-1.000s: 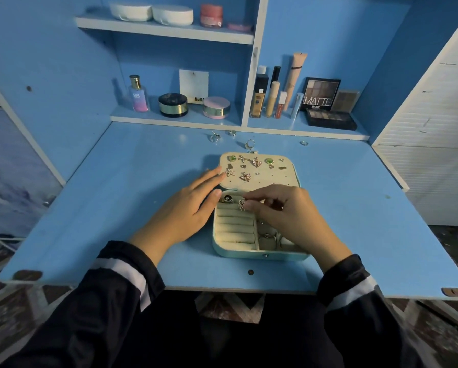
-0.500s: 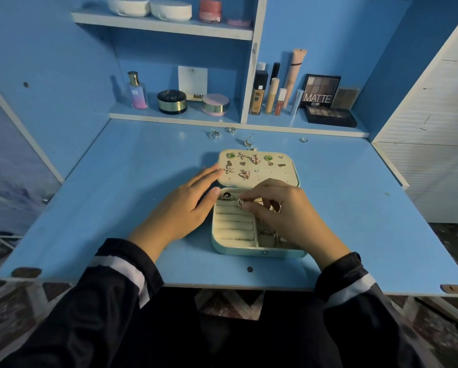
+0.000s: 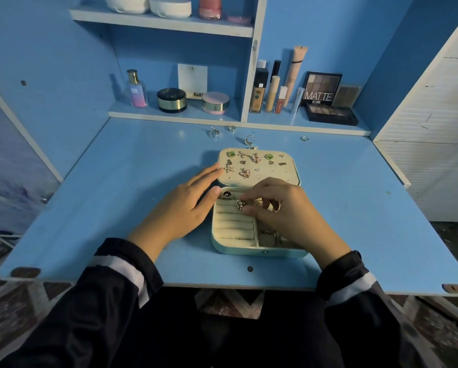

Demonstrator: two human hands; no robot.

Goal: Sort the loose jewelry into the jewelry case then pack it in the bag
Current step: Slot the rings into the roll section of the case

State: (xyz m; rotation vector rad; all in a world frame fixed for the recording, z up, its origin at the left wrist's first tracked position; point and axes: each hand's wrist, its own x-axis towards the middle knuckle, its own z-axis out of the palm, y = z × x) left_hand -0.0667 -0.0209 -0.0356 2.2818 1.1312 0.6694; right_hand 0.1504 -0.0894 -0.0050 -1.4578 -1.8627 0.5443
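Note:
A pale green jewelry case (image 3: 259,252) lies open on the blue desk. Its flat lid panel (image 3: 289,175) carries several pinned earrings. A dark ring (image 3: 226,194) sits in the top ring roll. My right hand (image 3: 283,211) hovers over the ring rolls and pinches a small flower-shaped ring (image 3: 240,205) at its fingertips. My left hand (image 3: 185,205) lies flat against the case's left side, fingers apart, holding nothing. Several loose rings lie behind the case: ring (image 3: 213,132), ring (image 3: 231,128), ring (image 3: 249,140), ring (image 3: 304,138). No bag is in view.
Shelves behind the desk hold a perfume bottle (image 3: 136,89), round compacts (image 3: 171,100), foundation tubes (image 3: 273,92) and a MATTE palette (image 3: 321,89). A white cabinet (image 3: 435,128) stands at the right. The desk's front edge (image 3: 222,284) is close to my sleeves.
My right hand has shifted slightly with the flower ring over the ring rolls. The left hand has stayed against the case.

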